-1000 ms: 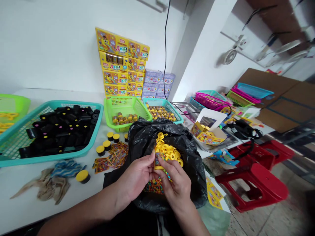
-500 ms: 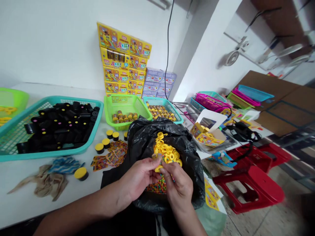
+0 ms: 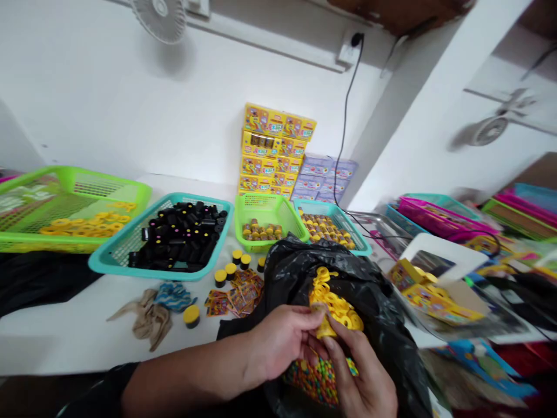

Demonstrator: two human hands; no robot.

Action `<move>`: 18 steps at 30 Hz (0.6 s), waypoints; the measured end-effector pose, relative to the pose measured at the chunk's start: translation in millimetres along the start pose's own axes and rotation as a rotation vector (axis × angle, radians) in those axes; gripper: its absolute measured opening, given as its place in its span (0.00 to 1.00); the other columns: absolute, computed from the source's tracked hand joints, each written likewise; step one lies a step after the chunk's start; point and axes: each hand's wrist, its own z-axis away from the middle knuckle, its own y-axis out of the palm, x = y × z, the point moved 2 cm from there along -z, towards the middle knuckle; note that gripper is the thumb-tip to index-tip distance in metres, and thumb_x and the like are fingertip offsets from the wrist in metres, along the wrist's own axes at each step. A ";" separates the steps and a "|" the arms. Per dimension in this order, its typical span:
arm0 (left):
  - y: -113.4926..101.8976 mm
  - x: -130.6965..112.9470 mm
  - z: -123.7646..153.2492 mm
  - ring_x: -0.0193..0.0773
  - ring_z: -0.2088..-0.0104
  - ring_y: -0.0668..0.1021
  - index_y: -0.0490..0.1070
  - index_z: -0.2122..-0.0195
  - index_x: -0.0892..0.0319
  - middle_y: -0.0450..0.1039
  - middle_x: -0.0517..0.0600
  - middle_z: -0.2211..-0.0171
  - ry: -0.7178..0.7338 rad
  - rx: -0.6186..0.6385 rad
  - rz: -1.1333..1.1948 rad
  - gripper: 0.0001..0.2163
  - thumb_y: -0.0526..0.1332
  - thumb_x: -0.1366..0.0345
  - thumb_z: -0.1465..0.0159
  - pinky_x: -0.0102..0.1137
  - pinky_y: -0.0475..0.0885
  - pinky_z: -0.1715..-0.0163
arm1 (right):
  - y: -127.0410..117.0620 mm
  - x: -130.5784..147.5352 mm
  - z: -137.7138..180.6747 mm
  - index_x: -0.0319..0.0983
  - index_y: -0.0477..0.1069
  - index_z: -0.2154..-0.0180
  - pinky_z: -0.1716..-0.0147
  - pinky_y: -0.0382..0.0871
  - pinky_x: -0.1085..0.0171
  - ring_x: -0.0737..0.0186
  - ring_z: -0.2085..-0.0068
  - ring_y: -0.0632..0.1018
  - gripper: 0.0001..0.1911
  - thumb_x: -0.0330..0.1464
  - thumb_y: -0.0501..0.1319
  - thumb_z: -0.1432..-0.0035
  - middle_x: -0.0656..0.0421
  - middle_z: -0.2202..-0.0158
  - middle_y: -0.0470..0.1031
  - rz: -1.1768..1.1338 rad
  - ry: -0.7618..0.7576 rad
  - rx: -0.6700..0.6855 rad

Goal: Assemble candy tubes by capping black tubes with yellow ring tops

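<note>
Yellow ring (image 3: 325,328) pinched over the mouth of the black bag (image 3: 383,302), clamped from the near left by thumb and fingers of the left hand (image 3: 282,341) and from below right by fingertips of the right hand (image 3: 368,386), both closed on the yellow ring. Just beyond the grip and touching it, a heap of loose rings (image 3: 338,303) inside the bag. Directly beneath the grip, a mass of coloured candies (image 3: 315,380), partly hidden by both hands. Crumpled bag rim raised beyond and right of the grip, blocking sight of the table there. Left of the grip, on the white table (image 3: 65,342), a scatter of printed stickers (image 3: 237,295). Black caps with yellow tops (image 3: 230,270) just beyond those, one lone cap (image 3: 191,315) farther left, near a beige cloth (image 3: 148,319) and a blue striped glove (image 3: 174,295). Farther beyond and left, a teal basket (image 3: 130,271) full of black cylinders (image 3: 183,235), and past it a large green basket (image 3: 43,244) with flat yellow pieces (image 3: 87,223). Straight beyond the grip, a small green basket (image 3: 265,204) and a second teal basket (image 3: 364,249), each with small filled jars (image 3: 261,231). Stacked yellow boxes (image 3: 274,148) and purple boxes (image 3: 328,174) against the wall behind them, with a black cable (image 3: 346,128) down the wall beside them. Right of the grip, an open white box (image 3: 435,258) with yellow cartons (image 3: 418,284), blurred. Beyond that, a pink basket (image 3: 435,215), also blurred.
</note>
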 end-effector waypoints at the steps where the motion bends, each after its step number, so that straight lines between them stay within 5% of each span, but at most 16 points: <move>1: -0.5 -0.7 0.6 0.32 0.77 0.74 0.76 0.68 0.65 0.74 0.51 0.74 0.014 -0.009 -0.003 0.20 0.72 0.52 0.51 0.26 0.63 0.78 | 0.0 4.1 -1.2 0.41 0.72 0.49 0.62 0.77 0.70 0.62 0.61 0.82 0.14 0.29 0.59 0.36 0.56 0.60 0.79 -0.016 -0.002 -0.017; 8: 1.0 4.7 3.1 0.28 0.80 0.72 0.73 0.71 0.64 0.72 0.48 0.76 -0.029 -0.033 -0.056 0.18 0.73 0.54 0.50 0.24 0.61 0.79 | -1.7 20.4 -4.1 0.42 0.77 0.56 0.72 0.74 0.72 0.68 0.72 0.78 0.12 0.24 0.60 0.38 0.61 0.72 0.74 -0.093 0.033 -0.120; 12: 7.4 -8.9 2.1 0.28 0.82 0.71 0.72 0.70 0.63 0.71 0.47 0.78 -0.026 0.003 -0.199 0.18 0.71 0.52 0.47 0.24 0.60 0.82 | -4.4 17.2 2.2 0.41 0.75 0.57 0.68 0.76 0.69 0.65 0.69 0.80 0.09 0.26 0.61 0.39 0.59 0.68 0.78 -0.083 0.057 -0.174; 15: 7.1 -52.3 -12.3 0.29 0.83 0.71 0.70 0.67 0.61 0.72 0.47 0.76 0.128 -0.059 -0.397 0.18 0.70 0.51 0.46 0.24 0.59 0.85 | -3.8 3.5 9.0 0.40 0.71 0.49 0.65 0.79 0.67 0.61 0.65 0.83 0.15 0.31 0.62 0.38 0.55 0.62 0.81 -0.072 0.171 -0.142; 18: -9.3 -123.6 -39.4 0.28 0.80 0.73 0.69 0.60 0.60 0.75 0.48 0.71 0.385 -0.338 -0.850 0.17 0.63 0.50 0.38 0.24 0.63 0.83 | 1.0 -6.6 10.4 0.41 0.74 0.52 0.67 0.79 0.69 0.60 0.66 0.83 0.13 0.34 0.63 0.39 0.56 0.63 0.82 -0.068 0.165 -0.009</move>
